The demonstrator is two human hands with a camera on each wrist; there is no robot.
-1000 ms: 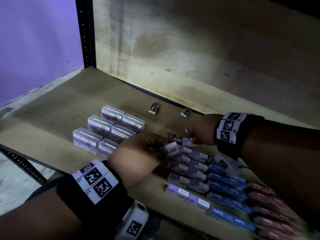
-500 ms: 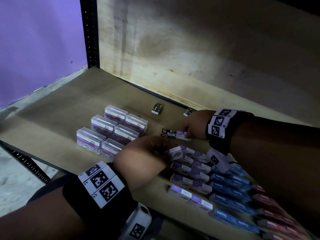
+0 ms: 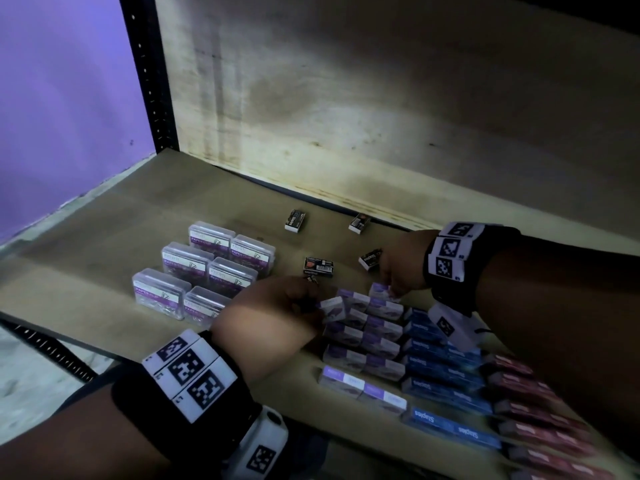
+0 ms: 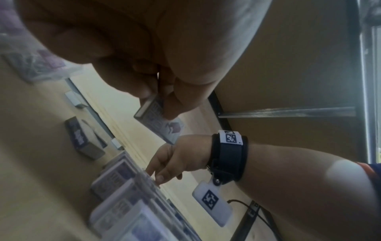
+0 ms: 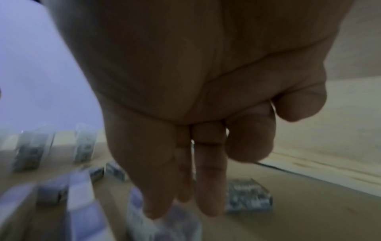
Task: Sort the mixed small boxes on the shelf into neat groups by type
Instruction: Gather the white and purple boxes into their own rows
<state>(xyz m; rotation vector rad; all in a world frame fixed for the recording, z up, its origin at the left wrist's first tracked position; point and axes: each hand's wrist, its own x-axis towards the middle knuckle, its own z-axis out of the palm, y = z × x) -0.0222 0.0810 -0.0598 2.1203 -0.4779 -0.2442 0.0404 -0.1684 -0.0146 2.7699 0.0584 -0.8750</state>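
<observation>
My left hand [image 3: 320,306] pinches a small purple-and-white box [image 3: 334,308] at the left edge of the purple box rows [image 3: 363,332]; the left wrist view shows this box [image 4: 159,121] between thumb and fingers [image 4: 164,104]. My right hand [image 3: 388,289] reaches down at the back of those rows, thumb and fingertips on another purple box [image 3: 382,292], seen blurred under the fingers [image 5: 210,195] in the right wrist view. Several small black boxes [image 3: 318,266] lie loose behind the rows.
Clear paper-clip cases [image 3: 207,271] stand grouped at the left. Blue Staples boxes [image 3: 440,368] and red boxes [image 3: 530,410] lie in rows to the right. The wooden back panel [image 3: 346,133] and a black upright post [image 3: 149,81] bound the shelf [image 3: 104,237].
My right hand carried its purple box away from the black box to the back of the purple rows, uncovering another black box. The left hand still holds its box in place.
</observation>
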